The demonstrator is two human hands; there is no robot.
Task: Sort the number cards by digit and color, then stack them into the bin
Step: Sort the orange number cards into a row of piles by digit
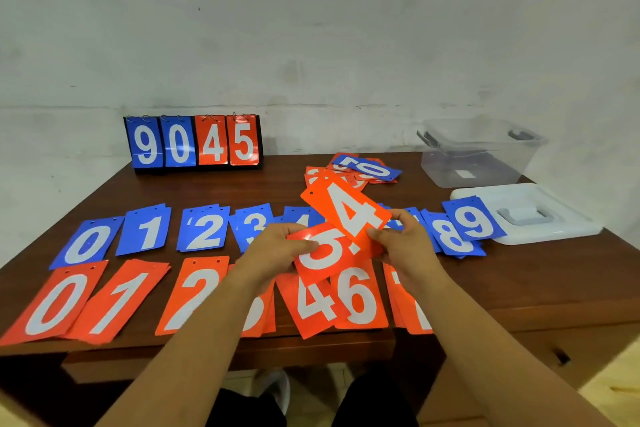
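Stained pale wall, dark wooden table, light floor

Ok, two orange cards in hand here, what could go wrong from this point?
1. The left hand holds an orange 3 card, the right hand an orange 4 card; the left forearm covers most of the orange 3 pile, so a misplaced drop is possible.
2. The orange 4 pile and orange 6 pile overlap, leaving no gap for fives; they could mix.
3. The blue 9 pile lies partly on the lid; moving it would scatter them.

left hand, right hand, fingers pinching
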